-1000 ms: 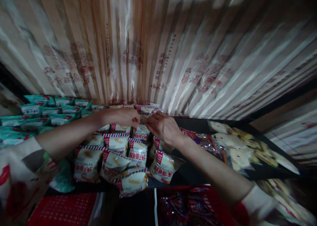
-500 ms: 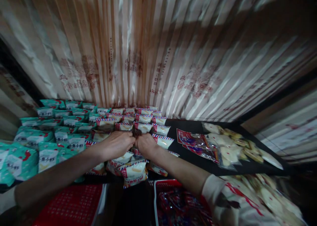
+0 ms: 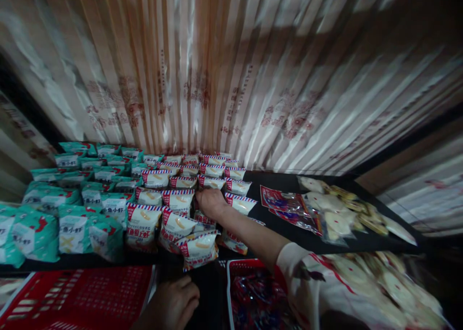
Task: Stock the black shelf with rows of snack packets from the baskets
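My right hand (image 3: 211, 203) reaches into the rows of white snack bags with red lettering and striped top edges. Its fingers are closed at the top of a white snack bag (image 3: 204, 220); the fingertips are partly hidden. Another white bag (image 3: 198, 250) leans forward at the front edge. Low in the view, my left hand (image 3: 178, 301) hovers apart from the bags with its fingers curled, and nothing shows in it. To the left stand several rows of teal snack bags (image 3: 74, 228).
A red basket (image 3: 90, 291) is at lower left. Another red basket with a white rim (image 3: 229, 296) holds dark red packets. On the black shelf (image 3: 253, 180) lie red-blue packets (image 3: 285, 207) and clear packs of pale flat pieces (image 3: 333, 209). Pleated printed sheeting (image 3: 217, 79) rises behind.
My left hand has left the white bags and pulled back down toward the front, uncovering the bags there. My right hand stays at nearly the same spot.
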{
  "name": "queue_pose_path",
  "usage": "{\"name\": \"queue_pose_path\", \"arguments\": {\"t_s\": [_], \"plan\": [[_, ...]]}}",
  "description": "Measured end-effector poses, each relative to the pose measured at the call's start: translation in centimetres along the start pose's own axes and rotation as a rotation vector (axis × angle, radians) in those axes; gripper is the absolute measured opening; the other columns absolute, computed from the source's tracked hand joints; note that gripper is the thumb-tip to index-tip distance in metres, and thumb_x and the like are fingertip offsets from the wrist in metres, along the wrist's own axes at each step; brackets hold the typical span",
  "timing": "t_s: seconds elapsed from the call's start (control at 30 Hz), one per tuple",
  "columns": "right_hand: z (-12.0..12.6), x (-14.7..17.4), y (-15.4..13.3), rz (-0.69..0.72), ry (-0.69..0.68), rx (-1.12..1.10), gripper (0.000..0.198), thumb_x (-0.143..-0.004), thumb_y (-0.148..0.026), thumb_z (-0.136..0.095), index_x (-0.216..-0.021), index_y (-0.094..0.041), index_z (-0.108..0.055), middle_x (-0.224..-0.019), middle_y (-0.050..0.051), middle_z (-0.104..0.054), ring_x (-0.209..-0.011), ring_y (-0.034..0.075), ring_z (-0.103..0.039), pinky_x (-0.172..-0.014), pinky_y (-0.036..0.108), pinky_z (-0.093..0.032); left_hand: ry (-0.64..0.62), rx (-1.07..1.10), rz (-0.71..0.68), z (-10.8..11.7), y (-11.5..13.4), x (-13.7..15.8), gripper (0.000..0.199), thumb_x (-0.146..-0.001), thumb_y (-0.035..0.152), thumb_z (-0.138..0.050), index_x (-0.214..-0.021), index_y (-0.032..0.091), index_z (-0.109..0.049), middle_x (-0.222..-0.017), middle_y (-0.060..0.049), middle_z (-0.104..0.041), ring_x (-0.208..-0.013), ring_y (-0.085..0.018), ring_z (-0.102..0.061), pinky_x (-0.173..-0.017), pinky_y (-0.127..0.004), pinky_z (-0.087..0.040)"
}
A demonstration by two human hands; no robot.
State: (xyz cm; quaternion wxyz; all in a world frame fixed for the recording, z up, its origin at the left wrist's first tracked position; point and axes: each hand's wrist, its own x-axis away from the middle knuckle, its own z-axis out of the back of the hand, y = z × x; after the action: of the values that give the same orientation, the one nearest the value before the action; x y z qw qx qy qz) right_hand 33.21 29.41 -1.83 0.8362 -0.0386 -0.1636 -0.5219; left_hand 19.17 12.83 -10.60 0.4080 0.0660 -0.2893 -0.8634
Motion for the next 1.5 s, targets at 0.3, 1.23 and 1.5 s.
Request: {"name": "queue_pose_path", "arguments": {"t_s": [0.3, 1.23, 1.5], "plan": [[1.1, 0.6, 0.2, -0.028, 0.097, -0.037, 0.027, -0.083, -0.022, -0.046, -0.099, -0.013, -0.066, -0.1, 0.017, -0.069, -0.092, 0.026, -0.066, -0.075, 0.033, -0.051, 0.35, 0.154, 0.078, -1.2, 0.1, -1.1, 0.018, -0.088, 0.023, -0.044, -0.091, 0.024, -0.062, -0.088, 0.0, -0.068, -0.081, -0.013, -0.064, -0.072, -0.02, -0.048], [2.2, 3.0, 2.1, 0.164, 0.242, 0.001, 0.025, -0.092, -0.024, -0.039, -0.104, -0.015, -0.059, -0.11, 0.012, -0.061, -0.092, 0.021, -0.062, -0.073, 0.028, -0.048, 0.38, 0.227, 0.138, -1.3, 1.0, -2.3, 0.022, -0.088, 0.017, -0.041, -0.087, 0.023, -0.062, -0.086, -0.001, -0.067, -0.082, -0.015, -0.063, -0.075, -0.025, -0.049], [2.1, 2.8, 3.0, 0.159, 0.032, -0.053, 0.036, -0.082, -0.046, -0.058, -0.109, -0.023, -0.061, -0.103, 0.008, -0.067, -0.098, 0.025, -0.062, -0.073, 0.031, -0.047, 0.376, 0.226, 0.141, -0.8, 1.4, -2.3, 0.023, -0.089, 0.017, -0.04, -0.085, 0.023, -0.063, -0.084, -0.001, -0.067, -0.08, -0.015, -0.062, -0.074, -0.025, -0.049]]}}
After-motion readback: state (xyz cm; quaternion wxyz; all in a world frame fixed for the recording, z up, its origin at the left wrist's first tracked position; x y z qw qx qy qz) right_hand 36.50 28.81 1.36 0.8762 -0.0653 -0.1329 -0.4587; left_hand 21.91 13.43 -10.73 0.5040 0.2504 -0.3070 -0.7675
